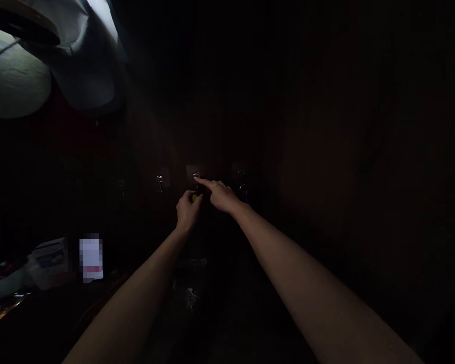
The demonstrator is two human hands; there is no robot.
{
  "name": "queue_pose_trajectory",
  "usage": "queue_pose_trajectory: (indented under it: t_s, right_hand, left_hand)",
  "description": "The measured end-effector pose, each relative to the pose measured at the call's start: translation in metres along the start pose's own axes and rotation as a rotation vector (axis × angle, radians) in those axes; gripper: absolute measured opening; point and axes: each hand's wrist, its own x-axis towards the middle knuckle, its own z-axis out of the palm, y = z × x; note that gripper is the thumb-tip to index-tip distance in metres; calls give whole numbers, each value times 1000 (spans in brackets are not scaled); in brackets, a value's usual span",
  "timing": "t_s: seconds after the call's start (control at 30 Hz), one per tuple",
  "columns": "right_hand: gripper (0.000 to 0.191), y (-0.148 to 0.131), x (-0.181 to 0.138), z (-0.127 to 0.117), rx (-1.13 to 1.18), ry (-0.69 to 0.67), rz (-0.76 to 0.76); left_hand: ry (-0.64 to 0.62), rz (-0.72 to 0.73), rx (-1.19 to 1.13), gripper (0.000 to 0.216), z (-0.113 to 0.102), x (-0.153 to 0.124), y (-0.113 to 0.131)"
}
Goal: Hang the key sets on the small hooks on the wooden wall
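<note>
The scene is very dark. My left hand (188, 208) is closed, with a small yellow-green object (194, 198) between thumb and fingers; its kind is too dim to make out. Just above it, a metal wire hook (196, 176) sits on a pale mounting patch (192, 169) on a dark upright surface. My right hand (222, 195) stretches its index finger to this hook, and the fingertip appears to touch it. The right hand's other fingers look partly bent, with nothing visible in them.
Another wire hook (160, 183) is on the left, and a fainter hook (121, 188) lies beyond it. Shiny metal items (243, 189) hang on the right. Hats (83, 76) hang at upper left. A blurred-out white item (91, 258) and a plastic packet (49, 260) are at lower left.
</note>
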Motion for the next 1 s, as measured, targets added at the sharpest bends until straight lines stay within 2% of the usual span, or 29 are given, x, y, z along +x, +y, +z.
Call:
queue_pose_trajectory:
  t_s: [0.1,0.17,0.27,0.33,0.43,0.57,0.63,0.7,0.77,0.8,0.83,0.87,0.93,1.0]
  right_hand:
    - [69,-1,0,0,-17,-5,-1]
    - [70,-1,-1,-1,-30,-10,-3]
    - [75,-1,0,-1,-46,-19,7]
    - [74,-2,0,-2,-45,-20,11]
    - [73,-5,-2,-1,-31,-6,9]
    - [77,-8,-16,11,-16,48,-4]
    - [70,-3,-31,20,16,190,-57]
    - [58,8,-47,28,86,488,-38]
    - [44,23,-61,34,174,842,91]
    - [39,30,-64,36,224,955,175]
    - [41,36,-66,38,287,1013,261]
    - [46,42,-66,39,358,1012,343]
    - [57,49,-60,42,461,927,484]
    - [57,54,-52,45,505,863,609]
  left_hand:
    - [-35,-15,-139,27,-6,-1,5]
    - [-9,11,-186,26,-10,3,13]
    - [35,28,-209,25,-15,9,24]
    - [-13,19,-182,24,-17,4,23]
    - [-220,6,-105,25,-21,-26,0]
    - [-305,-55,-45,33,-37,-88,-52]
    - [-265,-110,8,35,-51,-116,-76]
    - [-222,-161,29,38,-66,-139,-94]
    - [-250,-201,-2,39,-79,-158,-109]
    - [-255,-237,-7,39,-83,-166,-115]
    - [-236,-251,-2,39,-87,-174,-121]
    - [-204,-240,5,38,-89,-179,-126]
    - [-190,-210,17,35,-90,-188,-135]
    - [-188,-189,20,34,-90,-191,-141]
